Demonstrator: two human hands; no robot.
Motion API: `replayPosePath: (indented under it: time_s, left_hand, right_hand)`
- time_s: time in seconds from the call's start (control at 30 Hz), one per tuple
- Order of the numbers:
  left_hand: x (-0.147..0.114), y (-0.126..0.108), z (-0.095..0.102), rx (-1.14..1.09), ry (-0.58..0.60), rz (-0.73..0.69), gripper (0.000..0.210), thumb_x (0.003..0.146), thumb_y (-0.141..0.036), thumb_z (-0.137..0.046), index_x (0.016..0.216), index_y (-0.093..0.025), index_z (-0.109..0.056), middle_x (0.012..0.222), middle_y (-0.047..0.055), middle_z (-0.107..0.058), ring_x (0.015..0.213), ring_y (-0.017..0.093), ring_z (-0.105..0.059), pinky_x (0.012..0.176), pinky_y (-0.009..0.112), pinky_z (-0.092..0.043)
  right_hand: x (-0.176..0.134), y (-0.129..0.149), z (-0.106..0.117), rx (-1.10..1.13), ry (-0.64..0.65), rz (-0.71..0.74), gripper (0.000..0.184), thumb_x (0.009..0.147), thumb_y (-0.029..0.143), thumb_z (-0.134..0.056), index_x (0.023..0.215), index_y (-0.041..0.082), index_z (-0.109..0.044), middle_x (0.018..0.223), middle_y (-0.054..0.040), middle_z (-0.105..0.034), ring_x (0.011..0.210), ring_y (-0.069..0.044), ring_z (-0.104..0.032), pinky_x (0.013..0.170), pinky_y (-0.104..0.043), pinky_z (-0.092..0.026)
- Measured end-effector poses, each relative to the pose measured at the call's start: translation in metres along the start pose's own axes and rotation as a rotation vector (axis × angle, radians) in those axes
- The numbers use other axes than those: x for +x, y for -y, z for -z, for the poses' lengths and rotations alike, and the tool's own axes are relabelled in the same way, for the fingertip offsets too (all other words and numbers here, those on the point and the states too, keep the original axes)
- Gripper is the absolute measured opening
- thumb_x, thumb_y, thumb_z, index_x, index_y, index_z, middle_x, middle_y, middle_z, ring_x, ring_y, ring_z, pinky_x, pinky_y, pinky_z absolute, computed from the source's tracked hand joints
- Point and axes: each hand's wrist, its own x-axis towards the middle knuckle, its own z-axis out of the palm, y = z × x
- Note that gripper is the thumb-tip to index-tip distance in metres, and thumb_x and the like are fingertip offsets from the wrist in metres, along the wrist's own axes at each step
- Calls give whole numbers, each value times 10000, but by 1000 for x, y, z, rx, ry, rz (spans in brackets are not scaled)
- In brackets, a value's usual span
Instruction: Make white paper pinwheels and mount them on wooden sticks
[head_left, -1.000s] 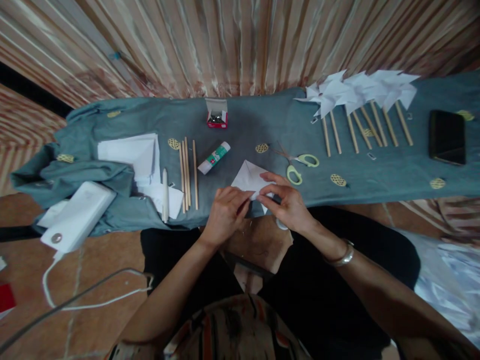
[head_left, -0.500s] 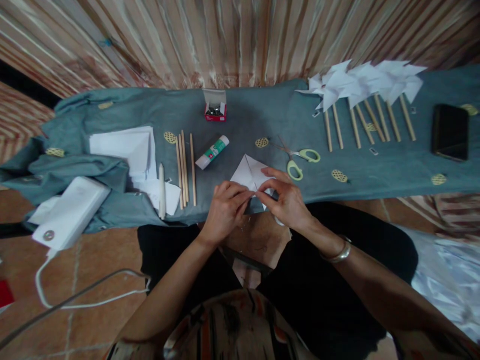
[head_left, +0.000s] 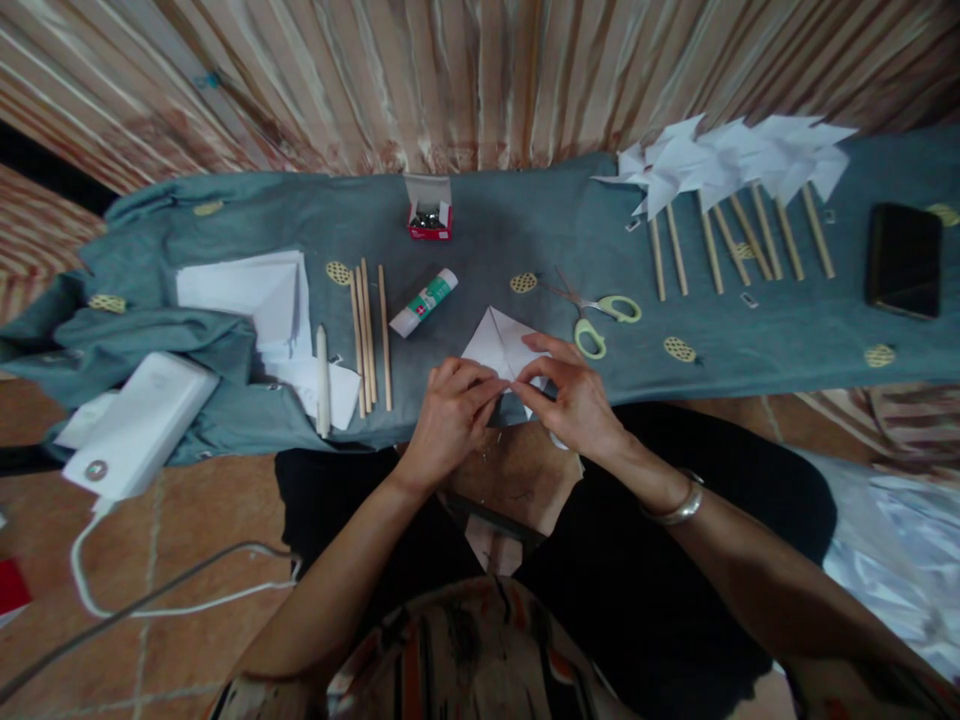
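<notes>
A white paper square [head_left: 491,342] with crease or cut lines lies at the table's front edge, partly covered by my fingers. My left hand [head_left: 454,408] is closed at its lower left side, thumb and forefinger pinching by the paper's middle. From the right, my right hand [head_left: 571,398] curls over the paper, its thumb and forefinger meeting the left fingertips there. Whether a small part sits between the fingertips is too fine to see. Green-handled scissors [head_left: 600,312] lie just beyond my right hand. A glue stick [head_left: 424,302] rests beyond my left hand.
Several wooden sticks [head_left: 364,335] and a white pen-like tool [head_left: 322,382] lie left, near stacked paper [head_left: 244,295] and a white power bank [head_left: 142,425] with a cable. A red box of small metal pieces [head_left: 430,220] stands behind. Paper pinwheels [head_left: 739,165] and a phone [head_left: 905,260] are right.
Both hands stay at the same spot on the paper, with only slight finger movement. The view has shifted very slightly.
</notes>
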Motion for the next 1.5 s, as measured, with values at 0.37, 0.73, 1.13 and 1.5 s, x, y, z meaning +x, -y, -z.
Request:
replayPosePath:
  time_s: [0.37, 0.73, 1.13, 1.5]
  left_hand:
    - [2, 1, 1, -17, 32, 29, 214, 944, -222, -528, 1051, -209, -712, 963, 58, -688, 959, 215, -547, 817, 376, -401]
    - [2, 0, -1, 5, 20, 28, 196, 933, -203, -546, 1031, -193, -715, 966, 61, -699, 955, 217, -556, 803, 377, -408]
    - [1, -1, -1, 8, 16, 43, 204, 941, -224, -530, 1038, -199, -708, 973, 66, -679, 966, 220, -558, 810, 384, -414]
    - [1, 0, -2, 56, 16, 20, 184, 937, -263, -552, 1019, -194, -701, 976, 64, -658, 957, 216, -552, 800, 361, -403]
  right_hand:
    - [0, -1, -1, 1, -1, 1, 101, 847, 267, -627, 760, 220, -652, 1250, -105, -628, 1169, -284, -583, 994, -500, -456]
    - [0, -7, -1, -149, -23, 186, 230, 919, 185, -485, 1063, 218, -661, 1350, -96, -544, 1239, -268, -507, 1046, -507, -452]
    - [-1, -2, -2, -157, 64, 170, 313, 893, 151, -454, 1096, 306, -634, 1403, -34, -505, 1318, -280, -444, 1052, -555, -450]
    - [1, -7, 7, 24, 86, 113, 335, 947, 202, -414, 1218, 221, -609, 1436, -110, -492, 1334, -256, -459, 1094, -507, -406]
